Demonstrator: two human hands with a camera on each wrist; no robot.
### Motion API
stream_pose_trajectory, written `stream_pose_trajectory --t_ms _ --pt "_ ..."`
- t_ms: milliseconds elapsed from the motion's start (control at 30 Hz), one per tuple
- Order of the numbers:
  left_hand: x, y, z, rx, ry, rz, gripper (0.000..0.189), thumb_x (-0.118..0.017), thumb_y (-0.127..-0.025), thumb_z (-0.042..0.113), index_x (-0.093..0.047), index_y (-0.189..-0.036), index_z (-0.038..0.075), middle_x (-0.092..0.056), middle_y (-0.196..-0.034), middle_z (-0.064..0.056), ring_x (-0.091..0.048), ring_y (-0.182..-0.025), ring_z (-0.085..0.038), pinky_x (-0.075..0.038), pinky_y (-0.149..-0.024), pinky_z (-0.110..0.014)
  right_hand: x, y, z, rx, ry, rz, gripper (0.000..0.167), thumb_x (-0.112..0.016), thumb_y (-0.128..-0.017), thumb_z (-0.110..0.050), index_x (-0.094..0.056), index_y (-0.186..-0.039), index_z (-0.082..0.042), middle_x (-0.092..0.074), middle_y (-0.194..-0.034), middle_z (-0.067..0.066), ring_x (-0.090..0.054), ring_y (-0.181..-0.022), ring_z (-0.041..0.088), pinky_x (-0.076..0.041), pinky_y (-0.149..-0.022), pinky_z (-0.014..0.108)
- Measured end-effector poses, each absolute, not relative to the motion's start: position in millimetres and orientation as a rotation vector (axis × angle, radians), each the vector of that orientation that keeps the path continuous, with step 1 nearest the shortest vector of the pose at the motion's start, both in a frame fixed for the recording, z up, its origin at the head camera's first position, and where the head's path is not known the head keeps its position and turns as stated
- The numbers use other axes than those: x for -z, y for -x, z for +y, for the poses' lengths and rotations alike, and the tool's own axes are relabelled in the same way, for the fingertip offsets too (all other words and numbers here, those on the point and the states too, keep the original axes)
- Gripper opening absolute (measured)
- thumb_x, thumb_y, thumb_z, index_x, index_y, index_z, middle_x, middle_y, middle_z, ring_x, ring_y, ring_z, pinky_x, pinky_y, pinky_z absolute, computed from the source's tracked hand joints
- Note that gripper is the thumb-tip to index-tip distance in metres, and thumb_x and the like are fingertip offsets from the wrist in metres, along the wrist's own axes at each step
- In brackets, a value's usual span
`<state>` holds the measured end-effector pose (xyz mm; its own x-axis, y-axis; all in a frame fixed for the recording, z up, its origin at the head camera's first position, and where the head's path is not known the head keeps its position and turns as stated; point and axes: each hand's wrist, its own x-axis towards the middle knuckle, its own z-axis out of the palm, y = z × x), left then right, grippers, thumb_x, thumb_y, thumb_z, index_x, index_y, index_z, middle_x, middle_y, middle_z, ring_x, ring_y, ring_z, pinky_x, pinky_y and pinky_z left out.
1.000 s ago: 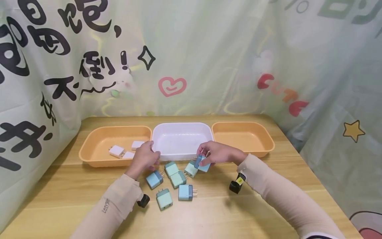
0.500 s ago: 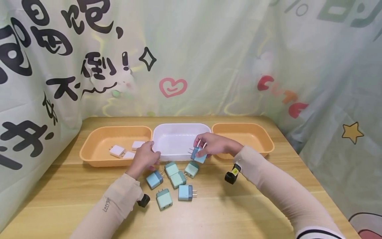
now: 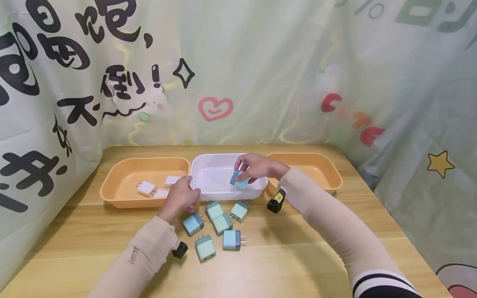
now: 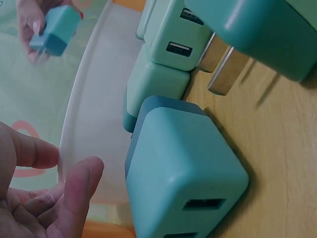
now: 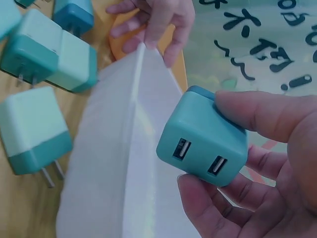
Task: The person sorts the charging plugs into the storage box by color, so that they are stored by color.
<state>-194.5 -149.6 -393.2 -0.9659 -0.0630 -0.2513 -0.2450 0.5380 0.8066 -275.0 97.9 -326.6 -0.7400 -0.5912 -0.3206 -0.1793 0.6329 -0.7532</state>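
A blue charger plug (image 3: 241,181) with two USB ports is pinched between the thumb and fingers of my right hand (image 3: 253,166), above the white tray (image 3: 208,194). The ports face the camera in the right wrist view. My left hand (image 3: 181,194) holds the white tray's left end by the rim, thumb and fingers on either side of the edge. On the table in front of the tray lie several charger plugs, some blue like this one (image 3: 232,240), others light green like this one (image 3: 205,248).
An orange tray (image 3: 112,194) on the left contains white charger plugs (image 3: 147,188). Another orange tray (image 3: 316,163) stands right of the white one, partly behind my right arm. A printed curtain (image 3: 261,82) hangs behind the wooden table (image 3: 283,265).
From just in front of the white tray, my right hand has moved up, forward and left with the blue charger plug, over the tray. The left hand has stayed at the rim.
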Motion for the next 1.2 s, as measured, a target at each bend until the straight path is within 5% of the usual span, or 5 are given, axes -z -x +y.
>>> stream_pose_trajectory --t_ms 300,1200 --pt "394 193 -151 -1.388 0.269 2.576 0.066 -0.058 -0.095 0.012 -0.026 -0.151 -0.001 -0.056 -0.110 -0.022 -0.064 -0.074 -0.024 -0.057 -0.053 -0.030 335 301 84 0.969 0.530 2.243 0.035 -0.074 -0.085 -0.010 -0.055 -0.113 -0.001 -0.056 -0.100 0.014 -0.059 -0.084 0.022 -0.058 -0.078 0.040" --pt "393 193 -152 -1.386 0.242 2.580 0.066 -0.058 -0.095 0.014 -0.026 -0.150 -0.002 -0.056 -0.108 -0.022 -0.063 -0.074 -0.026 -0.057 -0.051 -0.031 373 352 68 0.772 0.340 2.240 0.026 -0.071 -0.089 -0.009 -0.058 -0.111 -0.005 -0.054 -0.107 0.008 -0.053 -0.090 0.019 -0.054 -0.077 0.029"
